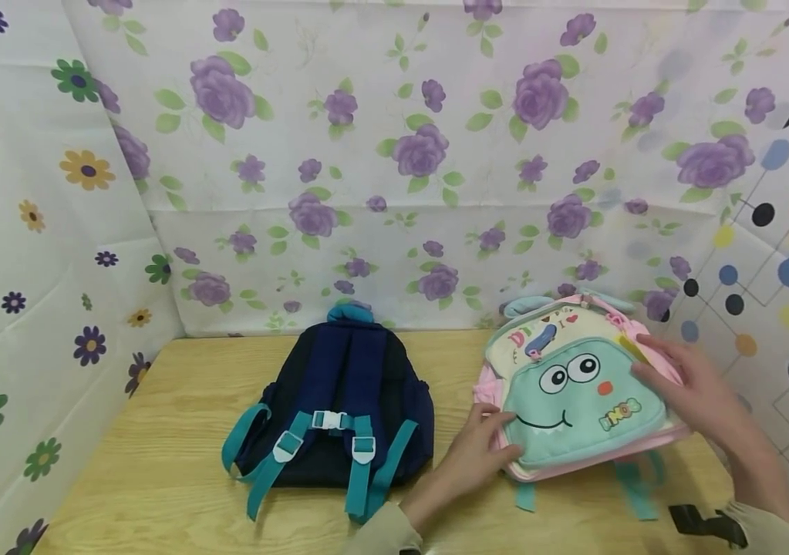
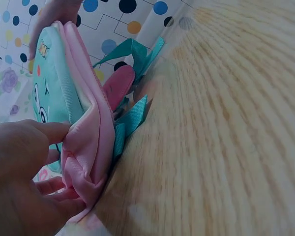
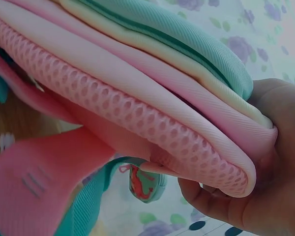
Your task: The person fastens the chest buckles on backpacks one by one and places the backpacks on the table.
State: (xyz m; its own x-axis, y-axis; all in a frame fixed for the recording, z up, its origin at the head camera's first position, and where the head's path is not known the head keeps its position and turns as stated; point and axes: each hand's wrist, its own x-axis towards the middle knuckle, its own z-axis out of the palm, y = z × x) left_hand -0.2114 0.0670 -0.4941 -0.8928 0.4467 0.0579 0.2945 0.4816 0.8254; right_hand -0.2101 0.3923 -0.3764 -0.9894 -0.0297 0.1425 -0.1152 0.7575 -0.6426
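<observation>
A pink and mint children's backpack (image 1: 585,401) with a cartoon face on its front pocket tilts above the table at the right, its face towards the head camera. My left hand (image 1: 473,455) grips its lower left side; in the left wrist view, the thumb and fingers pinch the pink side fabric (image 2: 88,147). At the opposite side, my right hand (image 1: 699,393) holds the bag's edge. Up close in the right wrist view, that hand (image 3: 280,152) wraps round the layered pink rim and mesh padding (image 3: 118,108). Teal straps (image 1: 637,489) hang beneath the bag.
A navy backpack (image 1: 338,378) lies left of the hands, strap side showing, with teal webbing and a white chest buckle (image 1: 329,420). Both bags are over a wooden table (image 1: 179,432). Flower-patterned cloth (image 1: 380,177) forms the back wall, and dotted cloth (image 1: 783,324) the right side.
</observation>
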